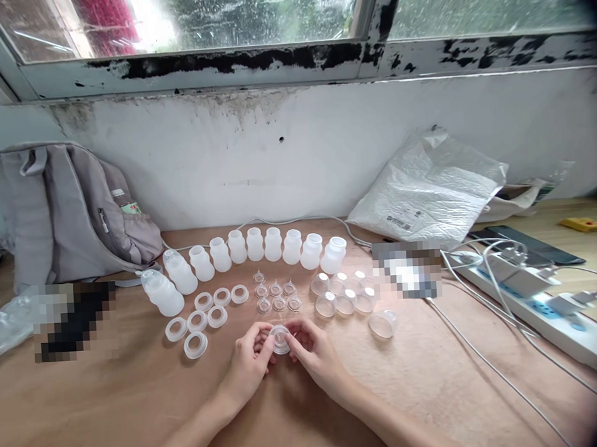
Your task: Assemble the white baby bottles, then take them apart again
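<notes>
My left hand (255, 351) and my right hand (309, 346) both pinch a translucent bottle collar ring (281, 344) from its two sides, just above the table. Something clear and round sits in the ring's middle, perhaps a nipple; the fingers partly cover it. Just beyond the hands stand several clear silicone nipples (275, 289) in rows. Several loose collar rings (197, 321) lie to the left. On the right are grouped several clear dome caps (345, 301), with a single cap (382, 324) apart from them. Behind, small frosted bottles (254, 244) form an arc; the two leftmost (162, 294) wear tops.
A grey backpack (72, 208) leans at the back left, near a plastic bag (13, 322). At the back right lies a white padded mailer (427, 190). A power strip (548, 307) with plugs and cables runs along the right, beside a dark phone-like slab (534, 243). Two areas are pixelated.
</notes>
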Action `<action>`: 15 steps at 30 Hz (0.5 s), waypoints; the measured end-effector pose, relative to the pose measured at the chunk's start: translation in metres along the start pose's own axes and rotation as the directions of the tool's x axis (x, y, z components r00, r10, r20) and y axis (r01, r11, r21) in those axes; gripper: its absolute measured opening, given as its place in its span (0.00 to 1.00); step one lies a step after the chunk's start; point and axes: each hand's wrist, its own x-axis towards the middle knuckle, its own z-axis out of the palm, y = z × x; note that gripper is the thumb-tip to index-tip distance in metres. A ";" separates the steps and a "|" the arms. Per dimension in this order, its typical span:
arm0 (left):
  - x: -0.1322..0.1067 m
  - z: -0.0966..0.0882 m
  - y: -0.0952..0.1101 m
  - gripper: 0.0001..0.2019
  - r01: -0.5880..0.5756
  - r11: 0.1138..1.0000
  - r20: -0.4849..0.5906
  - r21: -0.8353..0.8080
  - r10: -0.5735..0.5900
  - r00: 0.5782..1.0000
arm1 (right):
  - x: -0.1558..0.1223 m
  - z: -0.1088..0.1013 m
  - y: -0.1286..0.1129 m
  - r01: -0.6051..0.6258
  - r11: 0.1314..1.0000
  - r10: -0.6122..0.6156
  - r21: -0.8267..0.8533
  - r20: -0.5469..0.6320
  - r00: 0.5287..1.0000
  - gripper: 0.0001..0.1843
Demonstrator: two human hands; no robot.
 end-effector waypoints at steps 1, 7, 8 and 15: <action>0.002 0.003 0.001 0.15 0.000 1.000 -0.002 -0.001 0.000 1.000 | 0.000 0.000 0.001 0.001 1.000 -0.001 -0.007 -0.031 1.000 0.12; 0.015 0.030 0.006 0.12 -0.069 0.998 -0.078 -0.008 0.069 0.995 | 0.004 -0.008 0.003 0.012 1.000 -0.013 -0.006 -0.144 0.990 0.10; 0.016 0.035 0.006 0.12 -0.081 0.997 -0.095 -0.017 0.079 0.992 | 0.005 -0.009 0.003 0.014 1.000 -0.013 0.003 -0.152 0.988 0.09; 0.016 0.053 0.003 0.10 -0.126 0.990 -0.138 -0.059 0.117 0.983 | 0.004 -0.014 0.004 0.065 0.993 -0.087 -0.100 -0.239 0.967 0.07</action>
